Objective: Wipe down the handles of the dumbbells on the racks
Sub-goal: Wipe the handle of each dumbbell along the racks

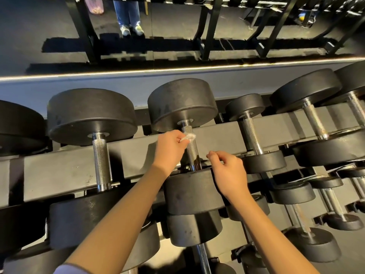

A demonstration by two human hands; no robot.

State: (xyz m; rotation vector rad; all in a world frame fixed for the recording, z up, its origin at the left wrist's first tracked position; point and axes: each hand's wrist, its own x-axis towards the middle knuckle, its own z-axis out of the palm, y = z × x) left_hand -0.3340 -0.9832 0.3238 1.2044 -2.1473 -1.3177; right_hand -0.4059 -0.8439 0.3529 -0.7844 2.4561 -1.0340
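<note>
**Q:** What is the setting?
**A:** A gym interior. A dark matte floor (39, 26) lies beyond a thin glowing light strip (177, 69), and a person's jeans-clad legs (128, 12) stand at its far edge. In front, a black steel rack (138, 153) with flat, scuffed beams carries a row of dumbbells.

**Q:** Which item serves as reference?
**A:** The middle dumbbell (181, 103). It has two thick, round, black rubber heads joined by a chromed handle (192, 153), which is knurled along its length and smooth at the collars.

**Q:** How are the hands placed?
**A:** The left hand (168, 148), just left of the handle, pinches a small crumpled white wipe (188, 137), and the wipe touches the handle's upper part. The right hand (229, 173), just right of the handle's lower end, has loosely curled fingers and grasps nothing visible. Its wrist lies over the near head.

**Q:** And the neighbours?
**A:** Left of the handle sits a like-sized dumbbell (90, 115) with the same knurled bar. To the right sits a smaller dumbbell (251, 135) with a slimmer bar.
</note>
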